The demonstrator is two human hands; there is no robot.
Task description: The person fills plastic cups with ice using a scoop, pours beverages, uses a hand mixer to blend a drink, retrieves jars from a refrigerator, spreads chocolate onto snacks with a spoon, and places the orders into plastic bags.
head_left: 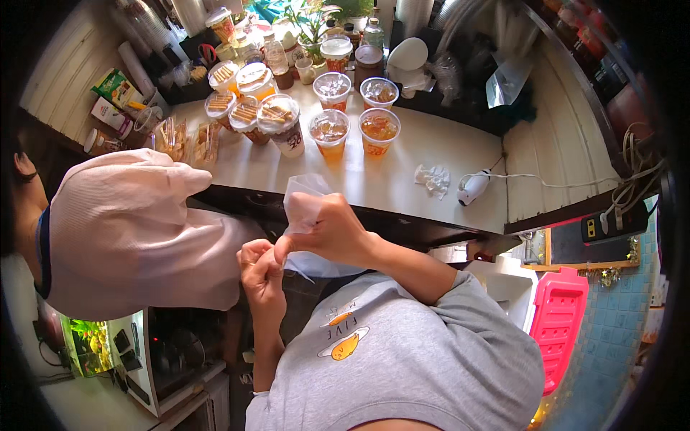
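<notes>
In front of my chest, just off the counter's front edge, I have a thin translucent plastic bag (pixel 305 188). My right hand (pixel 329 228) is closed around it, with part of the film sticking up above the fist and more hanging below. Fingers curled in a pinch, my left hand (pixel 263 274) meets the right thumb at the bag's edge; its exact grip is partly hidden. Beyond my hands, several clear cups of iced amber drink, such as this cup (pixel 329 133), stand on the white counter (pixel 392 176). To their left are lidded cups (pixel 279 118) topped with brown sticks.
A person in a beige top (pixel 136 237) stands close on my left. On the counter's right lie a crumpled tissue (pixel 433 181) and a white corded device (pixel 473 188). Bottles, jars and a plant (pixel 310 29) line the back. A pink lid (pixel 559 323) stands low on my right.
</notes>
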